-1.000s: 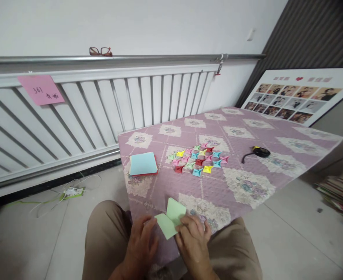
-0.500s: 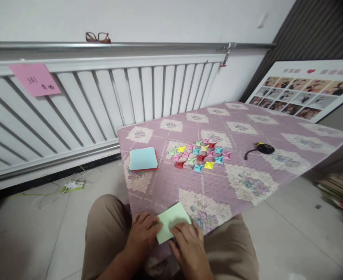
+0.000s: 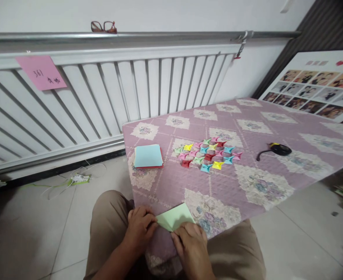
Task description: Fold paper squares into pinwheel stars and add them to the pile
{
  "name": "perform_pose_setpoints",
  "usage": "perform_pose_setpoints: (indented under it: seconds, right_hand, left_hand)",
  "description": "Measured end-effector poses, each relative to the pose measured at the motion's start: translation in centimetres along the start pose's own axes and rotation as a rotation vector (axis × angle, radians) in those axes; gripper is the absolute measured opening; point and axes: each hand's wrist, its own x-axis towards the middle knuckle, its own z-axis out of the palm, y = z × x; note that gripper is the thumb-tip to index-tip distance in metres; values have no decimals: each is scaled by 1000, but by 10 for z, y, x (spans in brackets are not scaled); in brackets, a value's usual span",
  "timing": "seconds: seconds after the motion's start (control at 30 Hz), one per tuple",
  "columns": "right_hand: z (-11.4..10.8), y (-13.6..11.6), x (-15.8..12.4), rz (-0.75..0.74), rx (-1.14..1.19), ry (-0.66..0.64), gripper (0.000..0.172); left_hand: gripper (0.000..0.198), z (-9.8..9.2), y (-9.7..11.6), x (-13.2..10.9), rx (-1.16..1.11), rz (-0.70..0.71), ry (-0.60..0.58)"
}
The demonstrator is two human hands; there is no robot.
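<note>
A light green sheet of paper (image 3: 177, 215) lies at the near corner of the cloth-covered table, its near left part folded in. My left hand (image 3: 140, 225) has its fingers closed at the sheet's left corner. With thumb and fingers pressed together, my right hand (image 3: 190, 241) grips the near edge and hides the near right part. Beyond them lies a group of small folded paper pieces (image 3: 209, 157) in red, yellow, blue, green and pink. To the left sits a stack of paper sheets (image 3: 148, 156), light blue on top with red showing beneath.
A purple floral tablecloth (image 3: 171, 186) covers the table. On its right lies a black object with a short strap (image 3: 280, 149). A white radiator (image 3: 148, 85) runs behind, with a pink note (image 3: 41, 72) on it. Glasses (image 3: 104, 27) rest on the pipe. A photo board (image 3: 314, 91) leans at right.
The near left part of the green sheet has been folded in, so it now narrows to a point at the left. My hands stay on it. The view has shifted slightly.
</note>
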Motion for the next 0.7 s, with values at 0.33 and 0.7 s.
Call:
perform_pose_setpoints:
  seconds: [0.33, 0.7]
  right_hand:
    - [1, -3, 9, 63, -125, 3, 23]
    - [0, -3, 17, 94, -241, -61, 21]
  left_hand:
    - [9, -14, 9, 21, 66, -124, -183]
    - [14, -17, 11, 32, 167, -140, -281]
